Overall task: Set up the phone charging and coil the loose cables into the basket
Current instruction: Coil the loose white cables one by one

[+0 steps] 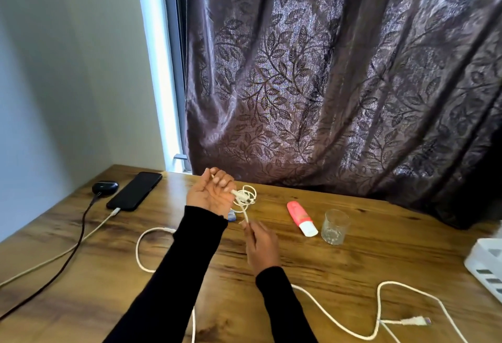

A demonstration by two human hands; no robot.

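holding a small white cable (245,196) in loose loops, the left hand (210,191) sits palm-up above the wooden desk (339,261), fingers curled round the coil's end. just toward 5 o'clock of it, the right hand (262,244) pinches the same cable's trailing strand between thumb and fingertips. both arms wear black sleeves.

at 10 o'clock from the hands the black phone (135,191) lies flat with a pale charging cable (81,239) plugged into its near end; beside it, further toward 9 o'clock, a dark earbud case (105,187) has a black cord (73,250) running off the desk's near edge. a thick white braided cable (377,312) (uncoiled, plug end visible) snakes across the desk from 7 to 4 o'clock. a pink-and-white tube (301,217) and a clear glass (334,227) lie at 2 o'clock of the right hand. the white basket (486,264) shows partly at the frame's 4 o'clock edge. a patterned curtain (339,70) hangs behind.
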